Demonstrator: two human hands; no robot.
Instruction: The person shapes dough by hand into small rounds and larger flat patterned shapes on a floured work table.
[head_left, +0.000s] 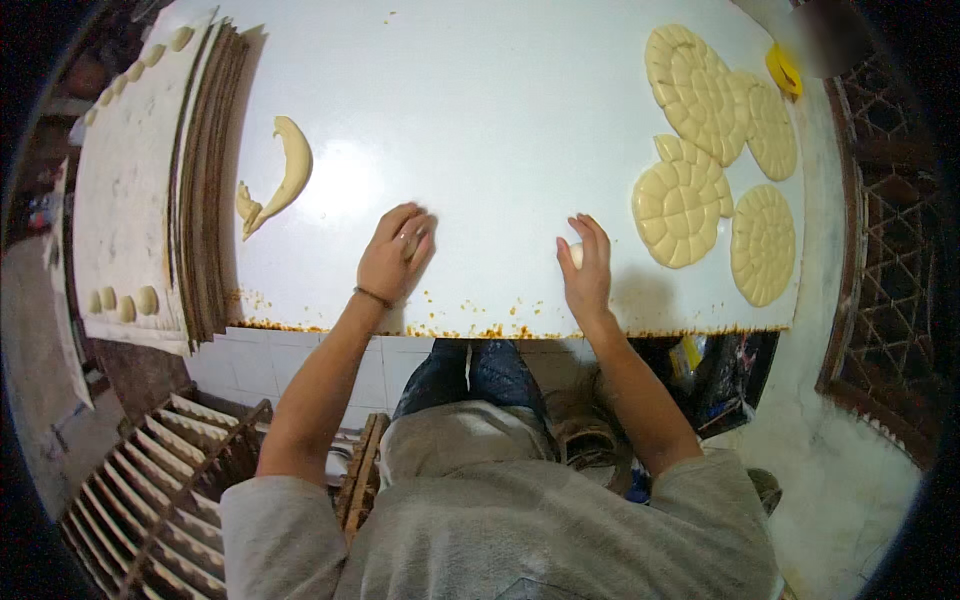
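My right hand (590,270) is cupped on the white table (480,130), its fingers curled round a small pale dough ball (577,256) that shows beside the thumb. A short way to its left, my left hand (392,258) rests on the table with its fingers bent inward. What lies under that palm is mostly hidden. Beyond the left hand lies a curved strip of dough (290,170) with a torn end. At the right are several flat rounds of dough (682,212), scored or pressed into many small portions, some of them overlapping.
A stack of boards (210,190) stands along the table's left side, with small dough pieces (127,308) on the top one. A yellow object (784,70) sits at the far right corner. Slatted racks (165,490) stand at the lower left. The table's near edge is rusty.
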